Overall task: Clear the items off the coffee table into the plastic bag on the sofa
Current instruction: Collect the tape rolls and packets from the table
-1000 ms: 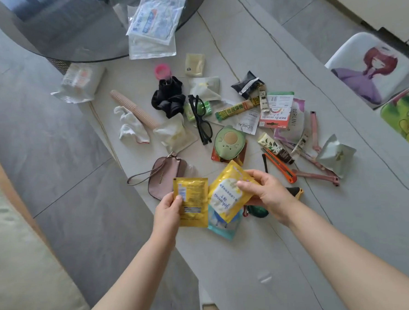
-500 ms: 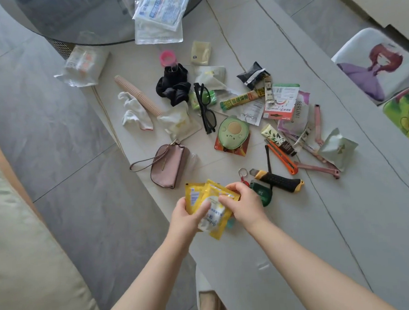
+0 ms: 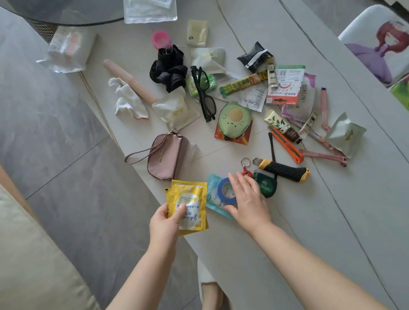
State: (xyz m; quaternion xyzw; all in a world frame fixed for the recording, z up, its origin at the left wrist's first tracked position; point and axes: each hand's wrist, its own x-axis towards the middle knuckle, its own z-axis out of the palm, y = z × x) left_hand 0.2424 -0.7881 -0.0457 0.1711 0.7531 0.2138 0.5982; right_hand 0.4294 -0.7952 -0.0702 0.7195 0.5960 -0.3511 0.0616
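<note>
Pale stone coffee table (image 3: 265,259) is sprawling under a litter of small things. I am pinching two stacked yellow foil sachets (image 3: 189,205) in my left hand (image 3: 163,225), thumb on top, gathering flats into one handful, I judge, for a single trip. My right hand (image 3: 245,200) is reaching with fingers spread, holding nothing, over the teal plastic packet with a blue tape roll (image 3: 221,194), just touching it. No plastic bag is showing.

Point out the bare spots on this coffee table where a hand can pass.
Bare tabletop lies right of the right hand, below the black-handled knife. Another strip runs along the far edge, beyond the black pouch. From the glasses to the silver packet it is crowded.
</note>
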